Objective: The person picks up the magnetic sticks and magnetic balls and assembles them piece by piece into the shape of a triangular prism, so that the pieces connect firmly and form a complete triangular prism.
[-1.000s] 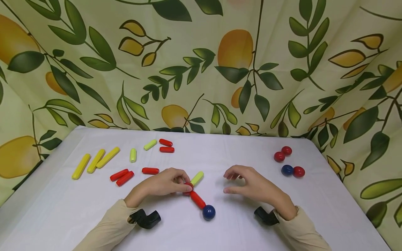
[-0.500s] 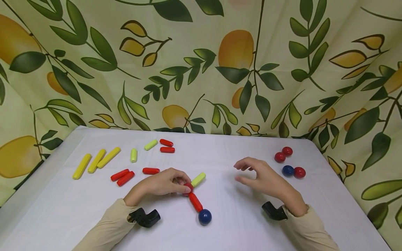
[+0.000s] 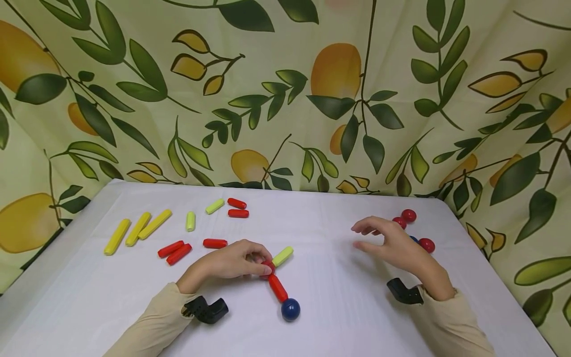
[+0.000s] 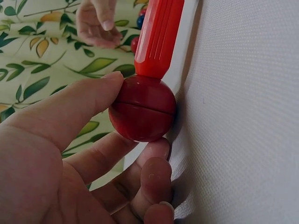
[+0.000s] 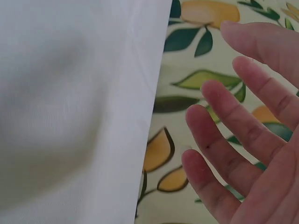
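Between thumb and fingers, my left hand pinches a red ball just over the white cloth. Joined to that ball are a red stick, which runs toward me to a blue ball, and a light green stick pointing away to the right. My right hand hovers above the table on the right with fingers apart, holding nothing. Just beyond it lie several loose balls, among them a red ball and another red ball; the hand partly covers a blue one.
On the left lie several yellow sticks, red sticks and light green sticks. A red stick is close behind my left hand. A leaf-patterned curtain hangs along the table's far edge.
My right hand has moved right, toward the loose balls. The blue ball end of the joined piece has swung slightly left and nearer me, while my left hand keeps its pinch on the red ball.
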`<state>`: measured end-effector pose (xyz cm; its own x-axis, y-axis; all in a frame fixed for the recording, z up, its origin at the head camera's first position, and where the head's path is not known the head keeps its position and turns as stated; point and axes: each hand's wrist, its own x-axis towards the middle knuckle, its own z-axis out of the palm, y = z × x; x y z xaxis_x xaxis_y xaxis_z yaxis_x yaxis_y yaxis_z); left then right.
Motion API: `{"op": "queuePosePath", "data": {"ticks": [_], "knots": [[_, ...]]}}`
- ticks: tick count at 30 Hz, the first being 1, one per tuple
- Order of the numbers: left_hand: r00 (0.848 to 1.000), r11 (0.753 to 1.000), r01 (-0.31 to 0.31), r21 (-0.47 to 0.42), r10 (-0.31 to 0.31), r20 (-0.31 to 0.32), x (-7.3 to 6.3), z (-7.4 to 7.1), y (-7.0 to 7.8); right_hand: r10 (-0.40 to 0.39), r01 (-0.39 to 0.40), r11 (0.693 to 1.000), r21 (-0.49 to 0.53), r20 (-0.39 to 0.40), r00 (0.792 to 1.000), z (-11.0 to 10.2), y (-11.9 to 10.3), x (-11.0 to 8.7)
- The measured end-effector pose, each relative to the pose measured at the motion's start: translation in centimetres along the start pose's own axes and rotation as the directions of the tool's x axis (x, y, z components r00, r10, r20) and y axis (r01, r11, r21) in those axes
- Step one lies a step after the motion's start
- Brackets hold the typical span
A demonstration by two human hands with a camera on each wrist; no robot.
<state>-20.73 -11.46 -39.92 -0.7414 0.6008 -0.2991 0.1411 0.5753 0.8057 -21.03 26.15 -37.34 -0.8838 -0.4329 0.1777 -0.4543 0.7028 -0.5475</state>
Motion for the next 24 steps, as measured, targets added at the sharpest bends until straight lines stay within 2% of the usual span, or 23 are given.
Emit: {"op": "queuePosePath", "data": {"ticks": [6, 24], "knots": [[1.0, 1.0, -0.008, 0.001, 0.008, -0.001, 0.0, 0.0, 0.0, 0.005, -0.005, 0.999, -0.032, -0.012, 1.0, -1.1, 1.0, -0.4], [1.0, 1.0, -0.002, 0.016, 0.003, -0.015, 0.1, 0.1, -0.1, 0.086, -0.081, 0.992, -0.099, 0.044, 0.995, -3.6, 3.9, -1.6]]}}
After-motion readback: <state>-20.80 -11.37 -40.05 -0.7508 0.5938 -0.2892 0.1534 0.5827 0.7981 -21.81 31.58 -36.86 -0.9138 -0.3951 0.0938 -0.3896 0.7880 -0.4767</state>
